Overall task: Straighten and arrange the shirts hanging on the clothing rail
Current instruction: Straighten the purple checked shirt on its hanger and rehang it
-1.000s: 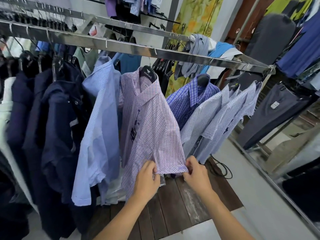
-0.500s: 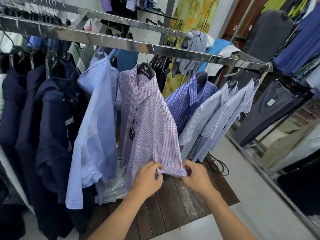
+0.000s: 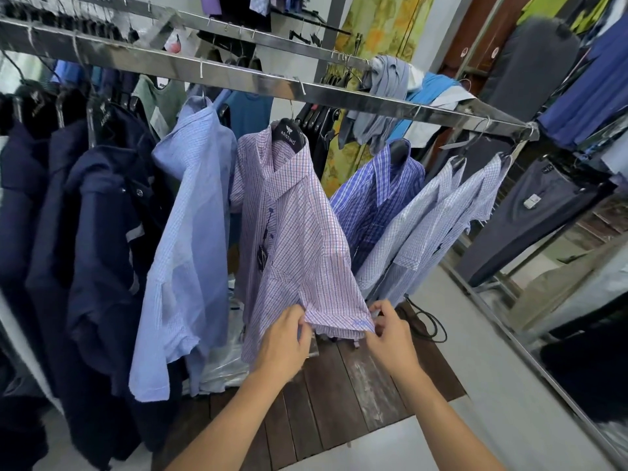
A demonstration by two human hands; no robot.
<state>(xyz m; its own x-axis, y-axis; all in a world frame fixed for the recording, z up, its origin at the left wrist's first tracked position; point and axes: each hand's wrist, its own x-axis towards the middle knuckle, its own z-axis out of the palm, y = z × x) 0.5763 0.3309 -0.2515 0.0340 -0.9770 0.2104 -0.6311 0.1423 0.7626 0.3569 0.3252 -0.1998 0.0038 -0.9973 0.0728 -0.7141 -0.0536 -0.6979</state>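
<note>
Two bare forearms reach in from the lower edge. The left grip (image 3: 285,338) pinches the left end of a short sleeve's hem (image 3: 339,322) with curled fingers, and the right grip (image 3: 390,338) pinches the right end of the same hem, so the hem runs stretched between them. Below the hands lies a dark wooden platform (image 3: 339,399) on the pale floor, with crumpled clear plastic (image 3: 221,365) at its left and a black cable (image 3: 431,322) at its right.

The sleeve belongs to the lilac checked shirt (image 3: 299,232), which hangs on a black hanger (image 3: 289,134) from the steel rail (image 3: 238,78). A light blue shirt (image 3: 193,249) hangs just to its left, then navy garments (image 3: 85,232). To its right hang a blue plaid shirt (image 3: 373,195) and pale checked shirts (image 3: 428,226), all tilted. Further right, grey trousers (image 3: 530,212) hang on another rack.
</note>
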